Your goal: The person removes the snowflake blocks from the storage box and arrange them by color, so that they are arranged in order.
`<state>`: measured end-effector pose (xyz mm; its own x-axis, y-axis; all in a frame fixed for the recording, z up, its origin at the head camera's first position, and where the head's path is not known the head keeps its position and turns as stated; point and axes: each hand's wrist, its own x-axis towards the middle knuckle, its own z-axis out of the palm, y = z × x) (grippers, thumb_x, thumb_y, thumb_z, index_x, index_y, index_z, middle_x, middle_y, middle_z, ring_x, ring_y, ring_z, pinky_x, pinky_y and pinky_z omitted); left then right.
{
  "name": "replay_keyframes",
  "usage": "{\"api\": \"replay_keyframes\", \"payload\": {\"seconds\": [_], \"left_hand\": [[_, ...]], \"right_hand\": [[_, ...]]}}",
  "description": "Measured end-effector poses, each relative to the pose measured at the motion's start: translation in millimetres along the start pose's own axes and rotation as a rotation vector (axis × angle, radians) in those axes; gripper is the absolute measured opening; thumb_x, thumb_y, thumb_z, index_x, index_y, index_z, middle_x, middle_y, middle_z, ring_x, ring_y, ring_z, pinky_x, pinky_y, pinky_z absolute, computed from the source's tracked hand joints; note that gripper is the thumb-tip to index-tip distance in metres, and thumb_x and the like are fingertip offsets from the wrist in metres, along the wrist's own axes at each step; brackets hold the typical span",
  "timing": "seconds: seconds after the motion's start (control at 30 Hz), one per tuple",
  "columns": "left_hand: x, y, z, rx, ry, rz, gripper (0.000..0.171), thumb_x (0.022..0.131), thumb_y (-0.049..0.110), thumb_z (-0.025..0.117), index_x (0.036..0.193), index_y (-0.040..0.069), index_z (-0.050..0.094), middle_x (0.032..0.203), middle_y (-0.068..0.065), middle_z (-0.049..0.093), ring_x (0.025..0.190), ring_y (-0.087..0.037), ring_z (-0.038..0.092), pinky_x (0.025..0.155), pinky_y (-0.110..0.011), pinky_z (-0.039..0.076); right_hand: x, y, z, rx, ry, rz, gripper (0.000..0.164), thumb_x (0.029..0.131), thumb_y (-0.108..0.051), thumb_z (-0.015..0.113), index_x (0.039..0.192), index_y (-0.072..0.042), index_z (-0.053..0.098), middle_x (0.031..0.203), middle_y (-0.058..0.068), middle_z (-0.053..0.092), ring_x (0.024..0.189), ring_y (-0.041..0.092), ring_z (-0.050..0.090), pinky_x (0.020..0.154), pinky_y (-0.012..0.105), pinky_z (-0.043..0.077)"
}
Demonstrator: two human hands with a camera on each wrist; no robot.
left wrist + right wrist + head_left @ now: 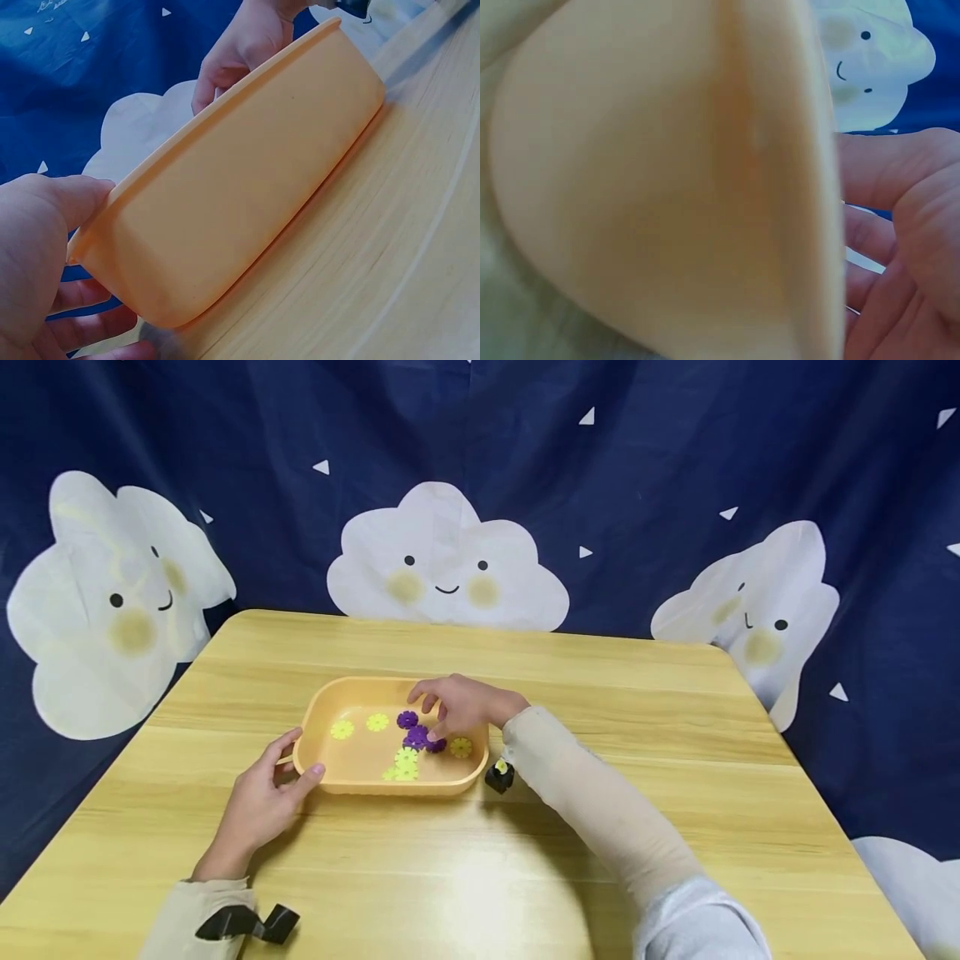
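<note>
A shallow orange plastic basin (375,788) stands on the table, with purple and yellow snowflake discs inside. My left hand (262,802) grips the basin's left end; in the left wrist view its thumb lies on the rim, with the other fingers below. My right hand (467,703) reaches over the right side of the basin, fingers bent and apart from the thumb, just above a cluster of purple discs (417,737). Yellow discs (406,762) lie near the front wall. In the right wrist view the basin wall (645,187) hides the fingertips.
Other yellow discs lie apart in the basin, two at the left (342,729) and one at the right (461,747). The wooden table (480,868) extends around the basin. Behind it hangs a dark blue cloth (480,435) with white clouds.
</note>
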<state>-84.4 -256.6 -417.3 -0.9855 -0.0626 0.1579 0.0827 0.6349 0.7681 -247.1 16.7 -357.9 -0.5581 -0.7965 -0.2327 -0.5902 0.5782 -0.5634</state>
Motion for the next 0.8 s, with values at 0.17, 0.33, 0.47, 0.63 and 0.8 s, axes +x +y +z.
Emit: {"api": "replay_keyframes", "payload": {"seconds": [0.17, 0.33, 0.47, 0.63, 0.8], "left_hand": [[1.5, 0.6, 1.6, -0.004, 0.000, -0.005, 0.068, 0.095, 0.029, 0.065, 0.147, -0.001, 0.035, 0.133, -0.030, 0.048, 0.109, -0.044, 0.057, 0.078, -0.031, 0.053], [1.3, 0.7, 1.7, -0.022, 0.002, -0.003, 0.067, 0.094, 0.028, 0.065, 0.147, -0.001, 0.035, 0.133, -0.030, 0.048, 0.108, -0.045, 0.058, 0.073, -0.011, 0.045], [1.7, 0.9, 2.1, -0.023, 0.011, 0.003, 0.067, 0.094, 0.027, 0.065, 0.146, -0.002, 0.035, 0.132, -0.030, 0.048, 0.108, -0.045, 0.058, 0.072, -0.007, 0.042], [2.5, 0.4, 2.6, -0.023, 0.013, 0.009, 0.066, 0.094, 0.027, 0.065, 0.146, -0.002, 0.036, 0.132, -0.030, 0.048, 0.108, -0.044, 0.057, 0.073, -0.006, 0.041], [1.6, -0.9, 1.7, -0.029, 0.008, 0.003, 0.066, 0.094, 0.027, 0.065, 0.147, -0.001, 0.035, 0.133, -0.030, 0.047, 0.109, -0.044, 0.057, 0.072, -0.005, 0.041]], "right_hand": [[7.6, -0.3, -3.1, -0.005, -0.023, 0.008, 0.056, 0.086, -0.010, 0.076, 0.136, -0.011, 0.052, 0.121, 0.009, 0.061, 0.086, 0.012, 0.062, 0.080, 0.024, 0.048], [15.2, -1.4, -6.5, 0.006, -0.065, 0.024, 0.056, 0.085, -0.008, 0.076, 0.136, -0.011, 0.053, 0.121, 0.010, 0.061, 0.087, 0.011, 0.062, 0.078, 0.022, 0.049], [17.8, -2.0, -12.1, -0.007, -0.112, 0.061, 0.056, 0.085, -0.009, 0.076, 0.136, -0.013, 0.054, 0.121, 0.009, 0.060, 0.092, 0.014, 0.062, 0.079, 0.024, 0.049], [19.1, -3.7, -20.6, -0.031, -0.129, 0.095, 0.054, 0.084, -0.013, 0.077, 0.134, -0.014, 0.056, 0.120, 0.006, 0.061, 0.106, 0.017, 0.058, 0.084, 0.026, 0.048], [25.1, -6.7, -18.9, -0.002, -0.157, 0.085, 0.054, 0.085, -0.008, 0.076, 0.134, -0.014, 0.055, 0.122, 0.006, 0.060, 0.110, 0.019, 0.056, 0.081, 0.025, 0.048]]}}
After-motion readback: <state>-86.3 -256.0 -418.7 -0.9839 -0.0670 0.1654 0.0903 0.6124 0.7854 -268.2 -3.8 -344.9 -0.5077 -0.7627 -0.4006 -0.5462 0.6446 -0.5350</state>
